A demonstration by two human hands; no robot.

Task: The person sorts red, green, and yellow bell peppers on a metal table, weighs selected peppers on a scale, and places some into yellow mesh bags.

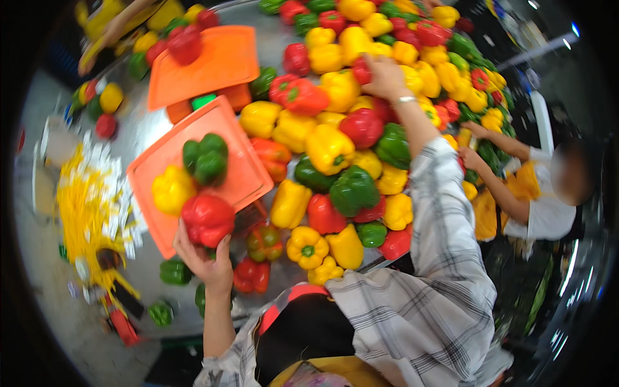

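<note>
My left hand (208, 259) holds a large red bell pepper (208, 218) from below, at the near edge of an orange plastic tray (242, 179). On that tray rest a yellow bell pepper (172, 189) and a green bell pepper (207, 158). Reaching into the pepper pile, my right hand (387, 80) has its thumb and fingers around a smaller red bell pepper (361, 71), mostly hidden by the hand. Yellow peppers surround it, among them a yellow bell pepper (340, 90) just left of the thumb.
Behind the near tray, a second orange tray (208, 58) carries a red pepper (184, 44). Yellow strips with white tags (89, 203) lie heaped at left on the metal table (145, 309). A co-worker (532, 193) handles peppers at right; another person's arm (113, 29) shows at upper left.
</note>
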